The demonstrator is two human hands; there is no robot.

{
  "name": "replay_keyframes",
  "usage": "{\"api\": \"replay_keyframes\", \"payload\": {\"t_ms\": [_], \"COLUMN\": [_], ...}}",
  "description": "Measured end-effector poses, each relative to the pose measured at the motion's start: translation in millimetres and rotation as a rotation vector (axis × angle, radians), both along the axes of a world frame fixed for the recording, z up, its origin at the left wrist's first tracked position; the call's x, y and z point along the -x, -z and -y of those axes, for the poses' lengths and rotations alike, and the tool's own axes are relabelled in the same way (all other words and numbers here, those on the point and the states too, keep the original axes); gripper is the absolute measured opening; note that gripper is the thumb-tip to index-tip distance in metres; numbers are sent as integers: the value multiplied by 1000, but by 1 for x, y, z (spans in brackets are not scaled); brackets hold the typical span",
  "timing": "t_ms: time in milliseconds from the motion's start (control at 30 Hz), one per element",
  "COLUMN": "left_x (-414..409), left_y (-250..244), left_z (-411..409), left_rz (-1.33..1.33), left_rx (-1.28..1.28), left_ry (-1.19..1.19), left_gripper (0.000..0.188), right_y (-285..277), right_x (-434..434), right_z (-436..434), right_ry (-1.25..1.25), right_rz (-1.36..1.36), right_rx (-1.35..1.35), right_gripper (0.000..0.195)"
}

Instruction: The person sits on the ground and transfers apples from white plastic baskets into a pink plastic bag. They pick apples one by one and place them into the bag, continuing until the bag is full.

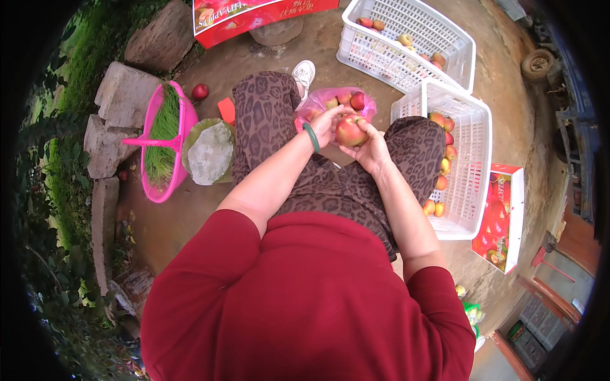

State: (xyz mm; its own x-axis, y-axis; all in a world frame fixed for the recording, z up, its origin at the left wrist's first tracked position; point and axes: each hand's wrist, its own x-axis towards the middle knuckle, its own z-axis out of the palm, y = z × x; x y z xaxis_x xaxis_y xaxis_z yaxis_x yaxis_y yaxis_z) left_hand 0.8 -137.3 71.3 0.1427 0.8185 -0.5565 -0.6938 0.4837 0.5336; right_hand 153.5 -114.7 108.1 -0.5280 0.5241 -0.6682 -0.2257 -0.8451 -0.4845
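Observation:
A red and yellow apple [351,130] is held between my two hands above my lap. My right hand [373,148] grips it from the right, thumb on its upper side and fingers underneath. Around its left and far side curls my left hand [327,125], with a green bangle [311,138] at the wrist. Just beyond the hands, a pink plastic bag [312,101] lies open on the ground between my feet. Several apples rest inside, among them a dark red one [357,100]. My left fingers partly cover the bag's near side.
To the right stand two white plastic crates [482,143] [405,81] with apples. Printed apple cartons [495,214] [267,21] lie right and far ahead. Leftward are a pink basket [189,119] of green grass, a stone [209,152], and a loose red apple [200,91]. Stone blocks [126,93] edge the ground.

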Motion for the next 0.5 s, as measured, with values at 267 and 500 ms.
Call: {"api": "replay_keyframes", "payload": {"t_ms": [267,500], "left_x": [-10,0], "left_y": [4,29], "left_z": [3,-4], "left_rz": [130,296], "left_rx": [101,261], "left_ry": [54,-96], "left_gripper": [41,45], "right_y": [23,25], "right_x": [3,9], "right_z": [1,1], "right_ry": [-193,-216], "right_rz": [162,322], "right_rx": [-104,-242], "right_gripper": [53,49]}}
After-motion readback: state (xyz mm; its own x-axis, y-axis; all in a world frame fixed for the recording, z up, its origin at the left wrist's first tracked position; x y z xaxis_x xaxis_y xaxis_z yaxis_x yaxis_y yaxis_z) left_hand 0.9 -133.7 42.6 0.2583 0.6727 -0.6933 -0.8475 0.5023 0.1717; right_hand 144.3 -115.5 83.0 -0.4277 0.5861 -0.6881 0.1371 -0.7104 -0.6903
